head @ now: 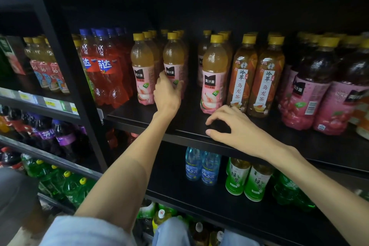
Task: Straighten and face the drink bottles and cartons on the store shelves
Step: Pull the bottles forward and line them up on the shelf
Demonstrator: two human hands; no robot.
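**Peach bottles: facing partly complete, middle row in hand**

Peach juice bottles occupied the centre of the middle shelf (pixel 139 115) in three rows. The left hand (pixel 166 94) gripped the front bottle of the middle row (pixel 173 60) at label height, fingers curled round its lower body. That bottle stood upright with its dark logo panel facing outward, but it sat further back than its neighbours. The left-row bottle (pixel 142 70), at 9 o'clock from it, and the right-row bottle (pixel 214 74), at 3 o'clock, stood nearer the shelf edge, labels forward.

The right hand (pixel 233 124) held nothing; its fingers were loosely spread and curved over the shelf lip, at 6 o'clock from the right-row bottle and just clear of it.

Judged status: the two oolong tea bottles (pixel 254 78) appeared faced and aligned. The gripped bottle probably required pulling forward to the front line. The large pink-labelled bottles (pixel 303 94), at 3 o'clock along the shelf, showed a barcode and skewed labels, so turning was likely outstanding. Lower shelves appeared not yet attended to.
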